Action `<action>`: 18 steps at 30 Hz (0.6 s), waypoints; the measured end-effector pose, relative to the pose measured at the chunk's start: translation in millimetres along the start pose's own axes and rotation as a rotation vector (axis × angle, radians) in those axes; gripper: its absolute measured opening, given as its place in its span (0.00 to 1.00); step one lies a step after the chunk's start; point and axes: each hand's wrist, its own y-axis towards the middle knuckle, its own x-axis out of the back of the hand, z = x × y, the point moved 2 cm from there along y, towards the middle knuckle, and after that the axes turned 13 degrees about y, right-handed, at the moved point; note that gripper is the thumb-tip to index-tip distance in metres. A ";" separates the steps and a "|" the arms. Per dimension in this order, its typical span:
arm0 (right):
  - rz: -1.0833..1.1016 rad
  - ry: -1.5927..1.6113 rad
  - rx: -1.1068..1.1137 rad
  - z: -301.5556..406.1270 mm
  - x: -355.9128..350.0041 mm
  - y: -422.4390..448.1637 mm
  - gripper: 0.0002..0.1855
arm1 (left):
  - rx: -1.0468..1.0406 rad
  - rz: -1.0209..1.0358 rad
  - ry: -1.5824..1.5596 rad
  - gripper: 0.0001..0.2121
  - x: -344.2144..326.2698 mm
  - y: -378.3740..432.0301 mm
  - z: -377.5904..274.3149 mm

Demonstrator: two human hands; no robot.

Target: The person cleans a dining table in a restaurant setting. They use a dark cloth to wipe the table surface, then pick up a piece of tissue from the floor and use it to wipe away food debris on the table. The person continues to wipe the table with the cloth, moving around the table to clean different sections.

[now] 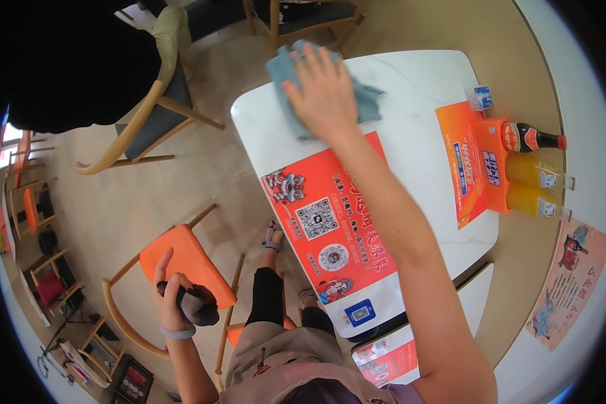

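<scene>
My right hand (324,93) lies palm down on a blue-grey cloth (289,103), holding it against the far end of a white marble-look table (409,81). Its fingers are spread and slightly blurred. The cloth is rumpled, and part of it reaches the table's rounded edge. Below the wrist, a red printed mat (303,202) with codes and drawings covers part of the tabletop; my forearm hides some of it. My left hand (171,295) is raised over an orange chair seat, off to the table's left. It grips a bunched dark cloth-like thing (198,304), with the index finger pointing out.
Along the table's right side stand an orange bottle holder (494,166), a dark bottle (533,137) and two yellow drink bottles (535,171), beside an orange printed sheet (459,166). Wooden chairs (126,146) stand to the left. A dark-clothed person (81,65) is at upper left.
</scene>
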 end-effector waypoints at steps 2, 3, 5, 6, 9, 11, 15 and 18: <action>0.063 0.086 0.103 51.1 -5.3 -8.5 0.30 | -0.026 -0.008 0.017 0.29 -1.0 -1.6 -3.2; 0.108 0.136 0.169 78.6 -8.2 -18.3 0.30 | -0.033 -0.010 0.023 0.29 -2.6 -4.6 -2.6; 0.200 0.238 0.253 104.9 2.0 -46.3 0.29 | -0.027 -0.039 0.011 0.28 -1.1 -8.1 3.4; 0.241 0.296 0.272 108.4 8.4 -59.9 0.29 | -0.027 -0.060 0.005 0.28 0.0 -7.4 6.0; 0.369 0.372 0.138 66.6 46.0 -93.2 0.31 | 0.020 -0.065 -0.046 0.26 -0.6 -4.1 13.2; 0.296 0.208 0.012 8.8 79.6 -112.9 0.34 | 0.047 -0.024 -0.037 0.26 -1.7 -0.4 11.4; 0.063 -0.117 -0.174 -47.5 64.6 -60.4 0.31 | 0.041 0.013 -0.105 0.26 2.3 -3.2 12.7; -0.032 0.141 0.021 5.6 8.7 1.1 0.25 | 0.037 -0.029 -0.065 0.26 2.5 -10.5 9.1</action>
